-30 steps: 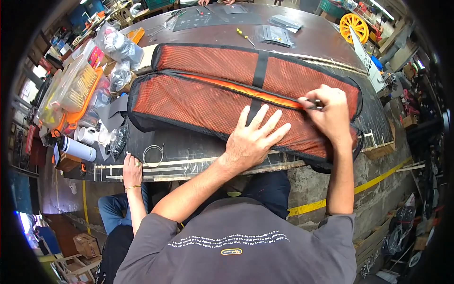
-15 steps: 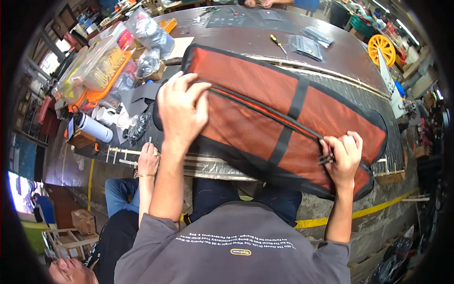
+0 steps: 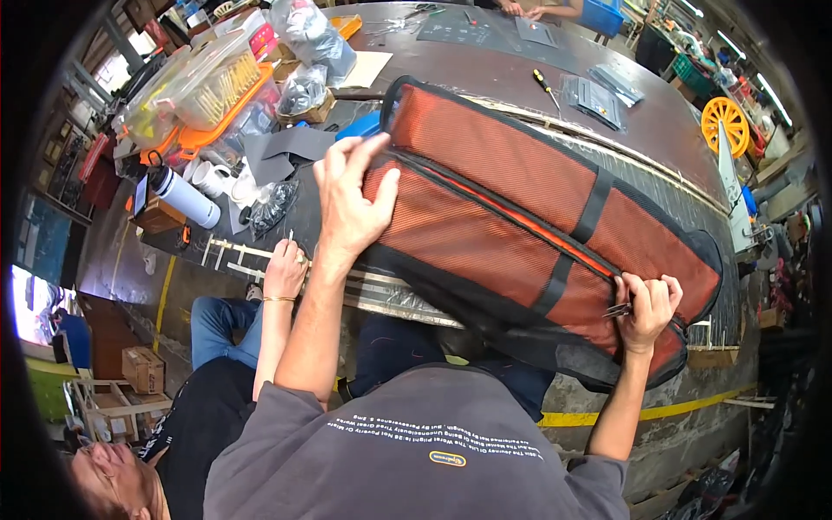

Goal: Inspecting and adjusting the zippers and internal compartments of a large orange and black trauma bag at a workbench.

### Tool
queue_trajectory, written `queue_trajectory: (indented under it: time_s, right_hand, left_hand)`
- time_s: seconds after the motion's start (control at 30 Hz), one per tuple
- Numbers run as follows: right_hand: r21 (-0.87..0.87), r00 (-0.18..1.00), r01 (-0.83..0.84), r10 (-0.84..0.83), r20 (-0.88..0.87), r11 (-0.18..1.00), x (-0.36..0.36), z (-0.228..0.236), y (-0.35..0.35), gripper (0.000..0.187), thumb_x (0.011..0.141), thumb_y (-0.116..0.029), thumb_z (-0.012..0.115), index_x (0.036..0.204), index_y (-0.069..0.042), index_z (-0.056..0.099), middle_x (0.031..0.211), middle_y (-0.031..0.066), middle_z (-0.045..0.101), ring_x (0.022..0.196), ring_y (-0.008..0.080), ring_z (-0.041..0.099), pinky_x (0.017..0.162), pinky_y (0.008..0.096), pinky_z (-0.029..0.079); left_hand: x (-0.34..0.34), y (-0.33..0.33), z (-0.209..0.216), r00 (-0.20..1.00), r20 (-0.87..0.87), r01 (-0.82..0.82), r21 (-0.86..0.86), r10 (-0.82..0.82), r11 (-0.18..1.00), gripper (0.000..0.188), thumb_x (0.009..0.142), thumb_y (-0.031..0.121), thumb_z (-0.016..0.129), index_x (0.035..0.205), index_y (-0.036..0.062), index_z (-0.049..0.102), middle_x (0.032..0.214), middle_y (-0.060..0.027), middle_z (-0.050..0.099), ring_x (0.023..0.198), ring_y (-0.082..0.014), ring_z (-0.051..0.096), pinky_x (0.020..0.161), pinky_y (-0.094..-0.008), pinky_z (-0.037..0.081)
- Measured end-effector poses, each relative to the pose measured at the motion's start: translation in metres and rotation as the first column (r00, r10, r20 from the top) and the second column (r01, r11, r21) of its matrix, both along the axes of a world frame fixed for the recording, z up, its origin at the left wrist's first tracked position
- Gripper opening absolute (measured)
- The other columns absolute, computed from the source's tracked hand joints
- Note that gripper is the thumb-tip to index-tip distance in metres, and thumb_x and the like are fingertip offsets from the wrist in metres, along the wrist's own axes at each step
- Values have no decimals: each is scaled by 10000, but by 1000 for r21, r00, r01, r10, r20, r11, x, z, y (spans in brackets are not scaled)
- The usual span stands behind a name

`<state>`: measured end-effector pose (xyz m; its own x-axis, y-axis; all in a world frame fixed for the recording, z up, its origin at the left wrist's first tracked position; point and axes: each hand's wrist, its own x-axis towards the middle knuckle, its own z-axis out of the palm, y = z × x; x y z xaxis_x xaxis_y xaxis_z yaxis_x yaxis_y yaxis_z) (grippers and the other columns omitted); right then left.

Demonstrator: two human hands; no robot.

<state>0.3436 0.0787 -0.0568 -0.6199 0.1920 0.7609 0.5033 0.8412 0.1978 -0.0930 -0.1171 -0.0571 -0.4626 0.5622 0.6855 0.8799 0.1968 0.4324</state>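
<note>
A long orange mesh bag [image 3: 494,217] with black trim and black cross straps lies across the table in front of me. Its long zipper [image 3: 520,218] is parted, showing brighter orange inside. At the bag's left end is my left hand [image 3: 351,204], thumb and fingers apart, the fingertips blurred near the zipper's end. My right hand [image 3: 646,308] is closed at the zipper's right end, pinching its edge. Out of that fist sticks a small dark metal tool [image 3: 617,309], perhaps thread snips; the rest is hidden by the fingers.
Left on the table [image 3: 407,43] stand a white bottle [image 3: 189,199], white mugs [image 3: 211,179] and clear plastic boxes [image 3: 212,91]. Beyond the bag lie a screwdriver [image 3: 546,87] and grey packets [image 3: 594,102]. A co-worker's hand [image 3: 284,270] rests at the near edge, left of my arm.
The bag appears shifted right in view, along with the surroundings. My left hand's fingers have spread more at the bag's left end. My right hand keeps its grip at the zipper's right end.
</note>
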Motion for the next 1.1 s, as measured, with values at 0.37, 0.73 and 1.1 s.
queue_trajectory:
  time_s: [0.37,0.73,1.1]
  right_hand:
    - [-104,975,179,-190,-111,978,-24,-4,65,122,974,-199,815,1062,-146,749,910,12,710,873,239,679,941,416,444]
    - [-243,952,-242,182,-245,939,-169,-16,-35,309,833,-328,919,1063,-175,783,744,-11,579,716,219,591,881,438,409]
    - [-101,941,-320,304,-148,942,-151,-47,-14,202,835,-346,918,875,-208,777,719,-36,530,661,183,544,972,452,421]
  left_hand:
    - [35,26,-2,991,4,134,33,-135,990,583,818,268,903,1326,86,681,1295,-158,589,1268,-370,486,1137,-510,363]
    - [61,19,-5,982,14,186,31,-187,982,461,779,266,947,1144,107,713,1173,-105,630,1219,-330,518,1077,-482,357]
    - [26,3,-13,962,231,167,-63,-148,984,266,992,273,714,887,62,836,846,-179,766,838,-360,673,781,-494,532]
